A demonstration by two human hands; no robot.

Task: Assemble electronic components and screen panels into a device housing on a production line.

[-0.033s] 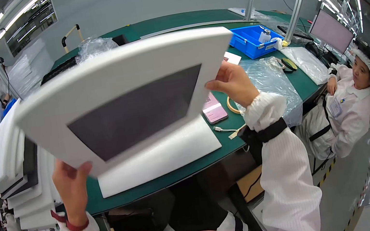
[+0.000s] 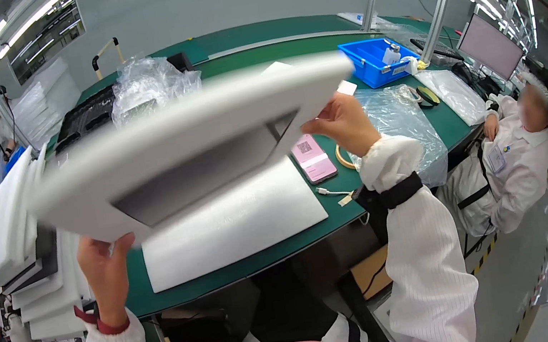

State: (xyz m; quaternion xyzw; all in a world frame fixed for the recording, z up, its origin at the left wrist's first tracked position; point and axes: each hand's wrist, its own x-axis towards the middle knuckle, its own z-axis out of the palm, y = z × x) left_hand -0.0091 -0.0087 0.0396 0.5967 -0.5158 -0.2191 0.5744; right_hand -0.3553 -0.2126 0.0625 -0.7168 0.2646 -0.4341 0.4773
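Observation:
Both of my hands hold up a wide white panel [image 2: 200, 121] with a dark rectangular inset, blurred by motion. My left hand [image 2: 106, 275] pinches its lower left corner, the thumb on the near face. At the right edge, my right hand [image 2: 348, 126] grips it between thumb and fingers. The panel is tilted, raised above a white foam sheet [image 2: 240, 231] on the green table. Just right of the sheet lie a pink phone-shaped item [image 2: 314, 158], a white cable plug [image 2: 332, 192] and a tape roll [image 2: 344, 155].
White foam sheets [image 2: 7, 223] are stacked at the left. Behind the panel lies clear plastic wrap [image 2: 155, 86] beside a black tray [image 2: 85, 115]. A blue bin [image 2: 371, 60] and a plastic bag [image 2: 401, 128] are on the right. A co-worker [image 2: 518, 137] sits beyond, near a monitor [image 2: 491, 46].
The panel has tipped, its upper edge dropping, so its inset looks narrower and more of the wrap and tray behind shows. Both hands keep their hold in nearly the same places.

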